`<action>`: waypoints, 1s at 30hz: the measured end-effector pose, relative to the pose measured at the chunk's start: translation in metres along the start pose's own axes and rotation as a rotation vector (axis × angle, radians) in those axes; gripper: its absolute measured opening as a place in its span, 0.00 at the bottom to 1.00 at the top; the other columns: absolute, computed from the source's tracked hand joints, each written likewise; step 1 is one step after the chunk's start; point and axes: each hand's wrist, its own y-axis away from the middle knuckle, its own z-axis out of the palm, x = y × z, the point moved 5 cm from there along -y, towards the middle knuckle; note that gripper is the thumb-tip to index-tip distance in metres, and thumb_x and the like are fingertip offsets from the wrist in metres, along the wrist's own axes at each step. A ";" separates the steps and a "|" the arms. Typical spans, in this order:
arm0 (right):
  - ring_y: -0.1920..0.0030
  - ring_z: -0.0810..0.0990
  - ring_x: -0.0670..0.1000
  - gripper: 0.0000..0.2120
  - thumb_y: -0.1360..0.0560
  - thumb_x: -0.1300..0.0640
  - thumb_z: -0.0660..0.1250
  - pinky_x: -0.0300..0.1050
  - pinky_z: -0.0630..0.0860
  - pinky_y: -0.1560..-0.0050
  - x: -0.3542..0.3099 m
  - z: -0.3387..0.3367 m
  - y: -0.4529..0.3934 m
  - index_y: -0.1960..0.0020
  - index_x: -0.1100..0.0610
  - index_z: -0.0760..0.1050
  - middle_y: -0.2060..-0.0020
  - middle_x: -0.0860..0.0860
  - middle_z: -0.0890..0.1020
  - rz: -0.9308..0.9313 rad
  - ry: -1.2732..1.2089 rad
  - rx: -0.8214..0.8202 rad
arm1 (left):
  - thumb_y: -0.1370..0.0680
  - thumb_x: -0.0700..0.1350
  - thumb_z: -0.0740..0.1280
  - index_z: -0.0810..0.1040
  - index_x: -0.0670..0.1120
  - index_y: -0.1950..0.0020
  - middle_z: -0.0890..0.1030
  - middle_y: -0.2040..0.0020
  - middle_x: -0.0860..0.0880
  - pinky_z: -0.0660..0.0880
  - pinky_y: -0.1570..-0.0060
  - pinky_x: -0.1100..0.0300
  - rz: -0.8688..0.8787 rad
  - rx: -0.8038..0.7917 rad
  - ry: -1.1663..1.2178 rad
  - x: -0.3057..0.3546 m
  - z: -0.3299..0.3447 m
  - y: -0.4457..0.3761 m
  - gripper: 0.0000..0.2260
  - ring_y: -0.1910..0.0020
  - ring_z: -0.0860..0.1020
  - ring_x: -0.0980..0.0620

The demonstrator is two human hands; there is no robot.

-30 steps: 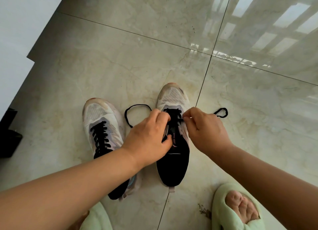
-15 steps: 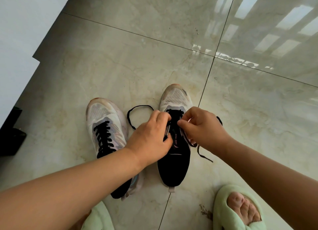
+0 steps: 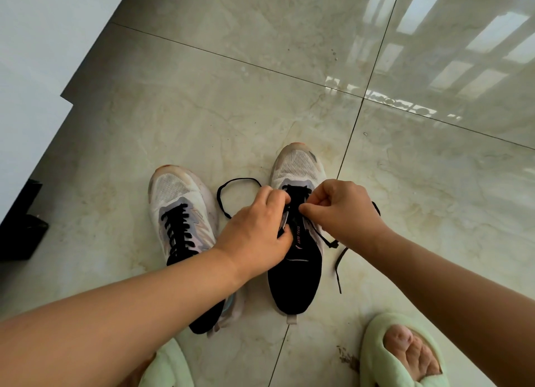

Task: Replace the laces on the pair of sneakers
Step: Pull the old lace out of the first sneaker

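I have the right sneaker (image 3: 295,242) directly under both hands, its length running away from me. My left hand (image 3: 257,227) grips its eyelet edge; my right hand (image 3: 344,213) pinches the black lace (image 3: 337,266), nearer the next eyelet.

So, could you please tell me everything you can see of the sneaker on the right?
The right-hand sneaker stands upright on the tiled floor, toe pointing away. It has a soiled white mesh toe, grey overlay and black tongue and lining. A black lace is partly threaded, one end looping left, the other trailing right. The left hand grips its left side; the right hand pinches the lace.
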 end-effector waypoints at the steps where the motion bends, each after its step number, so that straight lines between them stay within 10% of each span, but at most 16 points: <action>1: 0.66 0.77 0.46 0.06 0.31 0.56 0.71 0.38 0.73 0.67 -0.002 0.000 -0.001 0.65 0.52 0.75 0.69 0.46 0.78 -0.016 0.041 0.007 | 0.25 0.45 0.62 0.68 0.46 0.39 0.69 0.42 0.49 0.74 0.53 0.49 -0.001 -0.002 0.000 0.000 0.000 0.000 0.15 0.52 0.77 0.45; 20: 0.78 0.67 0.57 0.06 0.30 0.67 0.64 0.44 0.64 0.77 -0.029 -0.002 -0.002 0.66 0.64 0.70 0.76 0.57 0.71 -0.779 0.709 -0.072 | 0.26 0.37 0.59 0.66 0.45 0.39 0.65 0.42 0.48 0.74 0.56 0.49 -0.048 -0.045 -0.022 0.004 0.003 0.002 0.16 0.57 0.76 0.43; 30: 0.68 0.73 0.47 0.13 0.29 0.50 0.69 0.37 0.68 0.71 0.007 0.002 -0.005 0.63 0.61 0.76 0.70 0.50 0.77 -0.048 0.082 -0.006 | 0.27 0.38 0.60 0.67 0.45 0.38 0.67 0.41 0.47 0.74 0.56 0.49 -0.021 -0.008 -0.012 0.000 0.001 0.003 0.17 0.56 0.77 0.43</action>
